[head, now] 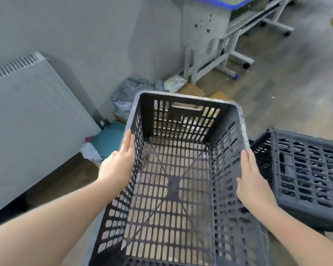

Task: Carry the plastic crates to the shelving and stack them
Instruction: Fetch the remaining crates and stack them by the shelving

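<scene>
A black slotted plastic crate (173, 179) fills the middle of the view, open side up and empty. My left hand (117, 164) lies flat against the outside of its left wall, fingers pointing away from me. My right hand (252, 183) presses flat on the outside of its right wall. The crate is clamped between both palms. A second black crate (306, 175) lies to the right, turned with its gridded bottom facing up. Its lower edge is hidden behind my right arm.
A grey wall and a white panel radiator (31, 116) stand to the left. Grey plastic bags (131, 95), a teal sheet (108, 139) and cardboard lie on the floor beyond the crate. A white metal desk frame (215, 45) stands at the back right on the wooden floor.
</scene>
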